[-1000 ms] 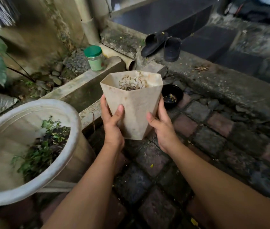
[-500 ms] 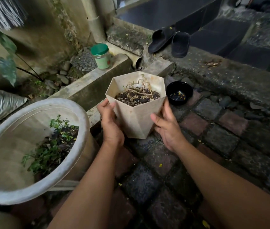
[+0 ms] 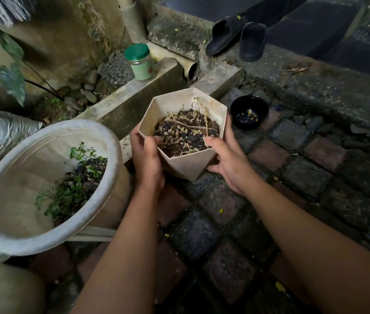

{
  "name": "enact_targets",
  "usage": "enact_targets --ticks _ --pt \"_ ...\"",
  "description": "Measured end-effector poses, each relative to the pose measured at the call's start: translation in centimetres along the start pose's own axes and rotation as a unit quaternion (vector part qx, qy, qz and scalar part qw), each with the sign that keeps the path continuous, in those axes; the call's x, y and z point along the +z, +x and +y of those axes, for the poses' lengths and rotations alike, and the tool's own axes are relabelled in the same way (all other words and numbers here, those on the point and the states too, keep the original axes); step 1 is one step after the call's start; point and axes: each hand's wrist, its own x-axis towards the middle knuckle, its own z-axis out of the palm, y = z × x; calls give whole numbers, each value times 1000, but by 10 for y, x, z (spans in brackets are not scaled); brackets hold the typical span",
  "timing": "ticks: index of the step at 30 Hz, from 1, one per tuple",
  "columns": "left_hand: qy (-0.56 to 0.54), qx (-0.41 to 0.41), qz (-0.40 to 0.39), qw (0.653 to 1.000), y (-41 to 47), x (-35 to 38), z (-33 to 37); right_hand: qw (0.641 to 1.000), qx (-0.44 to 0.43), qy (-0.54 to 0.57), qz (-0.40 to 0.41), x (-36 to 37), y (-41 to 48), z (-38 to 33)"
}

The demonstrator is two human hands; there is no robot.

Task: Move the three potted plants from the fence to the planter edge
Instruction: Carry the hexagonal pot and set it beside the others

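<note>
Hexagonal pot (image 3: 188,165) lowered, both hands' fingers (image 3: 213,141) grasping it beside planter edge (image 3: 125,98)

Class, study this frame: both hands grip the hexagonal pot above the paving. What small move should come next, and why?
Probably carry the hexagonal pot forward and a little left, onto the concrete planter edge. The left hand and right hand clasp its sides, and it hangs over the brick paving, not yet on the ledge. The bare stretch short of the green-lidded jar looks free.

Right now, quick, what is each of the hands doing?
Left hand: closed on the pot, thumb over the rim.
Right hand: closed on the same pot.
</note>
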Motion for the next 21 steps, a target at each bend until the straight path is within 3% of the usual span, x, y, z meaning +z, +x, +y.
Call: enact_targets --ticks 5,8,17,21 --pt "16 28 20 999 -8 -2 1 990 -74 -62 100 19 -3 4" --pt "16 38 37 998 -16 0 1 987 -88 -70 119 14 5 5" --pt "-2 60 54 997 -32 1 -11 989 -94 -110 27 0 51 -14" --pt "3 68 61 996 -34 6 -13 986 -107 -127 21 -1 62 -19"
